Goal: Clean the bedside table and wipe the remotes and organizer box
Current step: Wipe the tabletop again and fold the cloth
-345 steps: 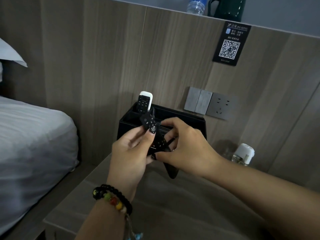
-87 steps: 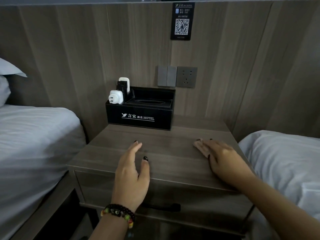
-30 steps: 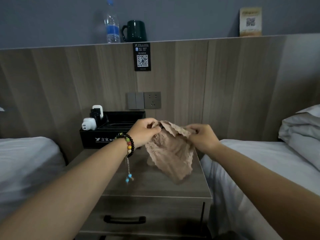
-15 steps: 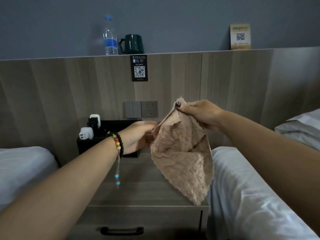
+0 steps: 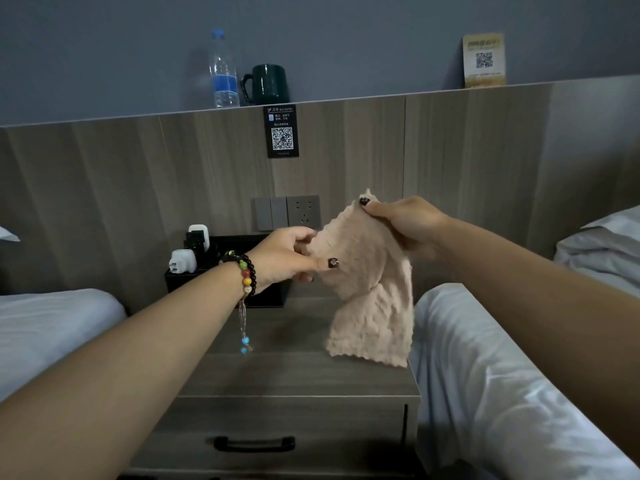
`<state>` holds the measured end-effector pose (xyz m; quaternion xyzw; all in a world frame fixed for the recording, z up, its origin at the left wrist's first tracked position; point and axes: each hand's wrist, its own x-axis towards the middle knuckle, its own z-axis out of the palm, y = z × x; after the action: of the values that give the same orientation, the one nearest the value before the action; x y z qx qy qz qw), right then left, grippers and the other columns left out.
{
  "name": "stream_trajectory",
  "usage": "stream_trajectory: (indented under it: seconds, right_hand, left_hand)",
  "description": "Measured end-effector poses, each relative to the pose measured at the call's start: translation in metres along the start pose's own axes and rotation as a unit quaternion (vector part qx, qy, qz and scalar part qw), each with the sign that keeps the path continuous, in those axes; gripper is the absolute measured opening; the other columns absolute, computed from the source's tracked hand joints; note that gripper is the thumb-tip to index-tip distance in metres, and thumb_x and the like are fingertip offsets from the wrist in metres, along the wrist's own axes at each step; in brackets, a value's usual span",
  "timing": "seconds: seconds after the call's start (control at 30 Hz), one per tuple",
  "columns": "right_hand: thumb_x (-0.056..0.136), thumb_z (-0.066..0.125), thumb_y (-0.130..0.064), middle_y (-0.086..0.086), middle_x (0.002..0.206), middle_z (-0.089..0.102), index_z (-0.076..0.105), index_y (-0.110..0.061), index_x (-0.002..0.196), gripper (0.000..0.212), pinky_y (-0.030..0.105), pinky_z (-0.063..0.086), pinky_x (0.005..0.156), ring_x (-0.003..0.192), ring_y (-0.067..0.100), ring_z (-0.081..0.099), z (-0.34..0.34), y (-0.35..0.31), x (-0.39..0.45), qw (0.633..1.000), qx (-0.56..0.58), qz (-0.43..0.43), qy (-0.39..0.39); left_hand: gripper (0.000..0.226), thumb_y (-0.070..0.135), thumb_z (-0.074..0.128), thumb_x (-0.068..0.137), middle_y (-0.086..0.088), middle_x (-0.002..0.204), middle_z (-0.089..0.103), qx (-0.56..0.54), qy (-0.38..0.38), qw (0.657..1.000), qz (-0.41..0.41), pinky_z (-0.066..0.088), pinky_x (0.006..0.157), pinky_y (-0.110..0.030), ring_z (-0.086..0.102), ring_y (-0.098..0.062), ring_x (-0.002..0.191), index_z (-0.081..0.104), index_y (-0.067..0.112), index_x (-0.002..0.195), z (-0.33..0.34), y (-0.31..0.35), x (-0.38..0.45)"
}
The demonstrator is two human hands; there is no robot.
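Both hands pinch the cloth (image 5: 367,289) up in the air: the right hand (image 5: 403,225) at its top corner, the left hand (image 5: 287,258) on its side edge. Soft and light, it droops over the worktop (image 5: 291,372); gripping edges suits it. The box (image 5: 225,271) stands behind

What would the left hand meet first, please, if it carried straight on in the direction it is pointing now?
The left hand points right and away, and already pinches the beige cloth, so cloth comes first. Beyond it, probably the right hand holding the top edge, then the wooden headboard panel; depth is uncertain.
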<state>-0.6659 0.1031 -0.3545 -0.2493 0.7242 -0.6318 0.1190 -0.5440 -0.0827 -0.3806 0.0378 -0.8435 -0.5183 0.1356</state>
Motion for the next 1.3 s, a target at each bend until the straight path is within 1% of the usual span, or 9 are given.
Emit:
stream_trajectory:
  seconds: [0.1, 0.27, 0.43, 0.6, 0.77, 0.83, 0.97, 1.1, 1.3]
  right_hand:
    - [0.082, 0.074, -0.048, 0.011, 0.097, 0.073, 0.073, -0.003, 0.098, 0.048, 0.041, 0.058, 0.086, 0.089, 0.022, 0.069, -0.003, 0.000, 0.001, 0.996, -0.085, -0.018, 0.033]
    - [0.090, 0.067, -0.041, 0.003, 0.061, 0.050, 0.057, -0.008, 0.065, 0.043, 0.018, 0.038, 0.041, 0.054, 0.016, 0.048, 0.002, -0.014, 0.016, 0.985, -0.111, -0.047, 0.121]
    - [0.088, 0.069, -0.040, 0.012, 0.078, 0.058, 0.066, 0.014, 0.094, 0.054, 0.035, 0.051, 0.066, 0.071, 0.022, 0.056, -0.001, -0.025, 0.022, 0.987, -0.038, -0.111, 0.108]
    - [0.093, 0.065, -0.031, 0.020, 0.095, 0.070, 0.069, 0.008, 0.098, 0.040, 0.048, 0.054, 0.093, 0.085, 0.023, 0.065, -0.006, 0.022, -0.033, 0.994, -0.024, -0.104, -0.001]
    - [0.078, 0.068, -0.061, 0.035, 0.097, 0.066, 0.064, 0.014, 0.092, 0.077, 0.059, 0.050, 0.093, 0.092, 0.041, 0.068, 0.003, 0.105, -0.102, 0.987, -0.099, -0.104, -0.078]
    - [0.084, 0.063, -0.059, 0.033, 0.085, 0.064, 0.062, 0.016, 0.084, 0.074, 0.042, 0.052, 0.078, 0.081, 0.046, 0.063, 0.007, 0.132, -0.124, 0.978, -0.136, -0.117, -0.110]
    - [0.088, 0.062, -0.048, -0.001, 0.067, 0.062, 0.070, 0.004, 0.079, 0.053, 0.022, 0.042, 0.060, 0.063, 0.006, 0.055, 0.013, 0.158, -0.163, 0.966, -0.164, -0.124, -0.156]
    - [0.086, 0.071, -0.031, -0.013, 0.099, 0.074, 0.077, -0.022, 0.101, 0.018, 0.023, 0.052, 0.085, 0.095, 0.003, 0.068, 0.015, 0.175, -0.174, 0.936, -0.250, -0.128, -0.212]
    - [0.076, 0.072, -0.047, -0.016, 0.109, 0.071, 0.074, -0.024, 0.107, 0.039, 0.015, 0.048, 0.092, 0.104, -0.006, 0.063, 0.023, 0.172, -0.157, 0.907, -0.314, -0.228, -0.165]
  left_hand:
    - [0.030, 0.014, 0.077, 0.079, 0.000, 0.092, 0.064, 0.043, 0.089, 0.995, 0.010, 0.053, 0.062, -0.021, 0.062, -0.009, 0.079, 0.066, 0.013, 0.107, 0.004, -0.001, 0.010]
    - [0.018, 0.013, 0.075, 0.081, 0.002, 0.076, 0.061, 0.017, 0.192, 0.981, 0.011, 0.058, 0.084, -0.041, 0.062, -0.018, 0.081, 0.061, 0.021, 0.074, -0.001, 0.011, 0.047]
    - [0.014, 0.010, 0.073, 0.082, -0.007, 0.091, 0.069, -0.006, 0.239, 0.969, 0.061, 0.055, 0.090, -0.044, 0.068, -0.025, 0.093, 0.062, 0.019, 0.080, -0.017, 0.034, 0.062]
    - [0.016, 0.003, 0.071, 0.083, -0.007, 0.094, 0.070, -0.015, 0.153, 0.985, 0.078, 0.055, 0.089, -0.034, 0.067, -0.021, 0.093, 0.064, 0.017, 0.084, -0.006, 0.008, -0.003]
    - [0.022, 0.002, 0.074, 0.079, 0.007, 0.077, 0.073, 0.050, 0.089, 0.992, 0.072, 0.053, 0.075, -0.027, 0.068, -0.005, 0.075, 0.068, 0.024, 0.082, 0.036, -0.069, -0.091]
    - [0.019, 0.006, 0.075, 0.079, 0.006, 0.079, 0.073, 0.074, 0.073, 0.993, 0.063, 0.055, 0.075, -0.032, 0.069, -0.009, 0.077, 0.069, 0.024, 0.081, 0.051, -0.090, -0.122]
    - [0.020, 0.009, 0.074, 0.080, 0.012, 0.081, 0.072, 0.104, 0.058, 0.991, 0.061, 0.055, 0.076, -0.028, 0.068, -0.005, 0.081, 0.070, 0.028, 0.081, 0.069, -0.108, -0.163]
    - [0.015, 0.023, 0.070, 0.080, 0.018, 0.090, 0.070, 0.201, -0.050, 0.975, 0.080, 0.055, 0.079, -0.031, 0.066, -0.003, 0.087, 0.070, 0.033, 0.091, 0.073, -0.119, -0.172]
    - [0.038, 0.044, 0.061, 0.082, 0.017, 0.121, 0.059, 0.322, -0.051, 0.929, 0.177, 0.047, 0.095, -0.025, 0.056, 0.000, 0.111, 0.060, 0.029, 0.117, 0.072, -0.111, -0.140]
